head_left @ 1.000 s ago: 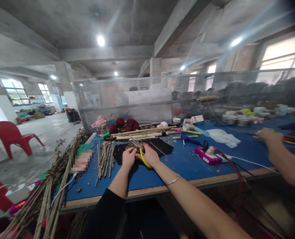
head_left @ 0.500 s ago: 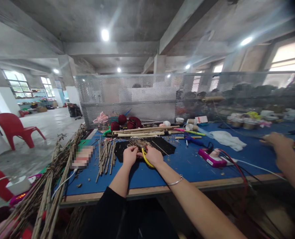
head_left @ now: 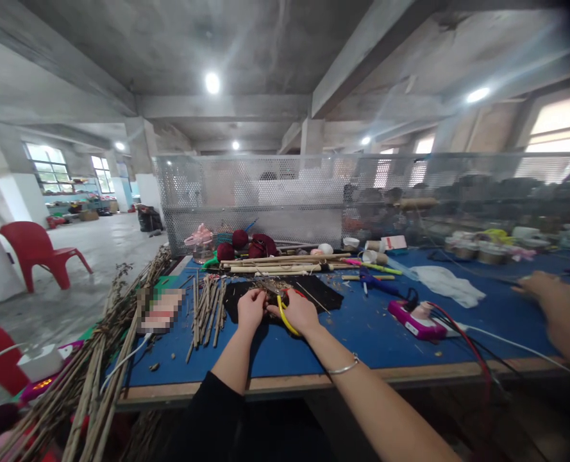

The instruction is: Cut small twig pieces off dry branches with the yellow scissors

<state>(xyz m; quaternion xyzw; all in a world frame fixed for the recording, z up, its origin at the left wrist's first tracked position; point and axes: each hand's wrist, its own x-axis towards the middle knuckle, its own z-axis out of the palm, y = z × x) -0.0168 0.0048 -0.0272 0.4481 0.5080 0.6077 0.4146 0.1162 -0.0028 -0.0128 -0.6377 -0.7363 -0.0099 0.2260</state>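
My right hand [head_left: 300,310] is closed around scissors with yellow handles [head_left: 283,316], their blades pointing away to the upper left. Just left of it, my left hand [head_left: 252,308] has its fingers pinched together; what they hold is too small to make out. Both hands are over a black cloth [head_left: 330,294] strewn with brown plant bits [head_left: 270,282]. Left of the cloth lie several cut dry stalks [head_left: 206,311] on the blue table top [head_left: 347,346].
Long dry stalks [head_left: 92,359] lean along the table's left edge. Behind the cloth are pale sticks [head_left: 275,266] and dark red yarn balls [head_left: 240,239]. To the right sits a purple power strip [head_left: 417,321] with cables. A co-worker's hand [head_left: 547,292] is at the far right.
The view has shifted slightly, so the scene sits a little lower and farther right. My hands stay over the cloth, with the scissors still in my right hand.
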